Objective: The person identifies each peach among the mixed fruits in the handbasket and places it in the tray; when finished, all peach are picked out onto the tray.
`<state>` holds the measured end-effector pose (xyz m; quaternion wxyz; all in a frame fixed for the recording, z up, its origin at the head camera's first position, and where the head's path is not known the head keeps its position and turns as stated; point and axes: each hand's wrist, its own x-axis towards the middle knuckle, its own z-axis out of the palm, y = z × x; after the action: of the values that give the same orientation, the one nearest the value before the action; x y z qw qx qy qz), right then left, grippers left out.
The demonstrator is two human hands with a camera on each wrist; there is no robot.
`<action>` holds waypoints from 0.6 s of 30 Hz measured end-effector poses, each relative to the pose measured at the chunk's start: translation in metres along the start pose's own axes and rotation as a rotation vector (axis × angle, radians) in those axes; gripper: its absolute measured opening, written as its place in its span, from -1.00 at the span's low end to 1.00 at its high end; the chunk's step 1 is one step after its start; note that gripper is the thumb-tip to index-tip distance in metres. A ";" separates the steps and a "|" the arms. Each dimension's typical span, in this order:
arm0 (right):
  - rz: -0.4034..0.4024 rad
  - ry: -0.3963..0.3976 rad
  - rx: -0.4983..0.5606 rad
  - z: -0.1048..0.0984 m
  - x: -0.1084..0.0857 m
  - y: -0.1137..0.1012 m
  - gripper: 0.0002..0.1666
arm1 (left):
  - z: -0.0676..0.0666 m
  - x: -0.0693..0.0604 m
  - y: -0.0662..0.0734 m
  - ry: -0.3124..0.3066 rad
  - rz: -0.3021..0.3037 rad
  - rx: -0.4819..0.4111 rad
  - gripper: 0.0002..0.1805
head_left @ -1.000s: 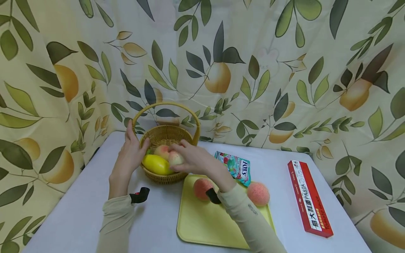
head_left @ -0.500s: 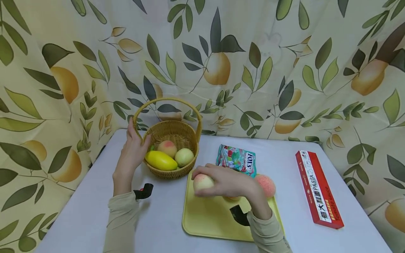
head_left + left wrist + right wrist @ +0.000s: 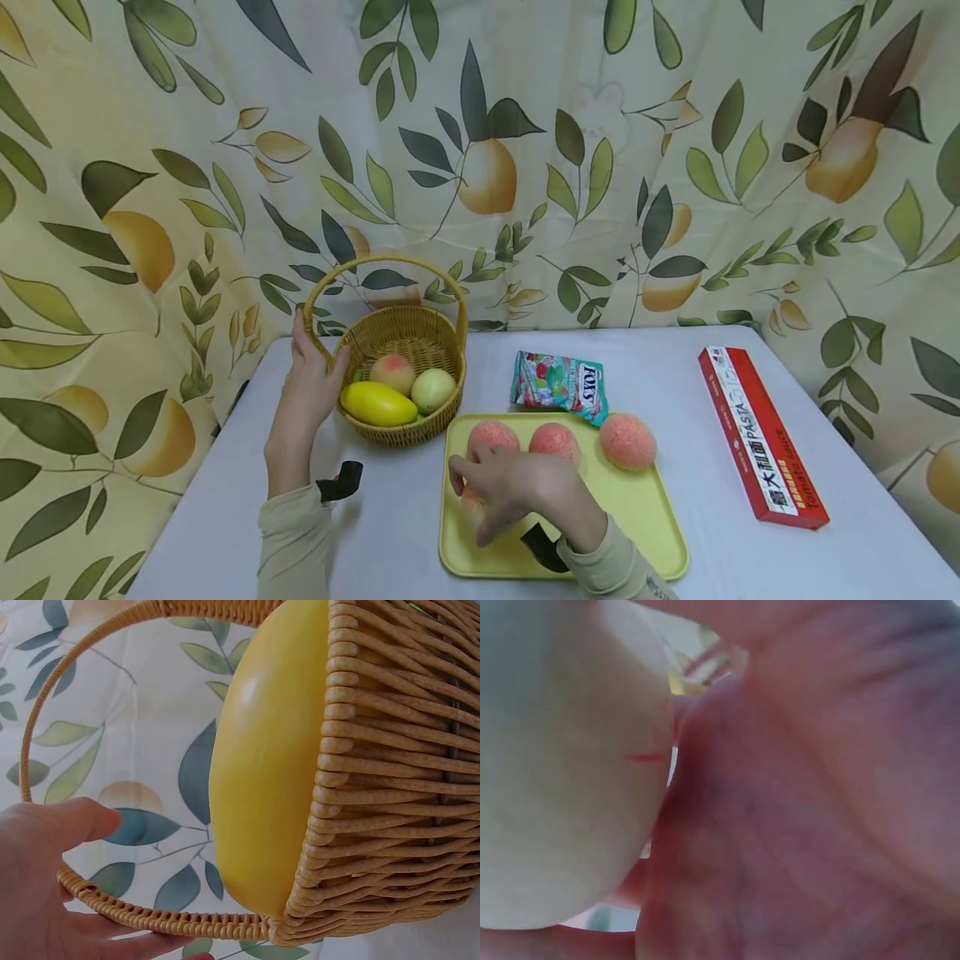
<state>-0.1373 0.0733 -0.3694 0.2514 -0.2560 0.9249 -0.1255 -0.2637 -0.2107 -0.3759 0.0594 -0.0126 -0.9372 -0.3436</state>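
Observation:
My left hand (image 3: pixel 307 383) rests against the left side of the handle of a wicker basket (image 3: pixel 397 429). Its thumb and straight fingers lie on either side of the handle (image 3: pixel 165 921), the thumb apart from it. Inside the basket are a yellow, mango-like fruit (image 3: pixel 378 404), a pinkish peach (image 3: pixel 392 374) and a pale round fruit (image 3: pixel 432 390). Low over the yellow tray (image 3: pixel 517 567), my right hand (image 3: pixel 525 487) has its fingers and thumb around a peach (image 3: pixel 472 502), mostly hidden by the hand. This peach's pale side (image 3: pixel 562 780) fills the left of the right wrist view.
Several pink, rough-skinned peaches line the tray's back, among them a middle peach (image 3: pixel 555 442) and a right-hand peach (image 3: pixel 628 442). A teal FOX'S candy bag (image 3: pixel 558 383) lies behind the tray. At the right is a long red pasta box (image 3: pixel 761 437). A patterned curtain stands behind the table.
My right hand has moved out of the basket with a peach and down to the tray's front left. The left hand has stayed at the basket handle.

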 end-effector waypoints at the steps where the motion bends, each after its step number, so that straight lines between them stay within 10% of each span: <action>1: 0.008 -0.004 -0.018 0.003 0.003 -0.002 -0.38 | 0.000 0.000 -0.001 0.005 0.001 0.001 0.03; 18: 0.102 0.006 -0.282 0.027 0.023 -0.020 -0.25 | 0.000 -0.001 -0.002 0.011 0.016 -0.013 0.02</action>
<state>-0.1323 0.0416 -0.3942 0.2162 -0.2411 0.9459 0.0181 -0.2625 -0.2119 -0.3777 0.0670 -0.0187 -0.9344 -0.3494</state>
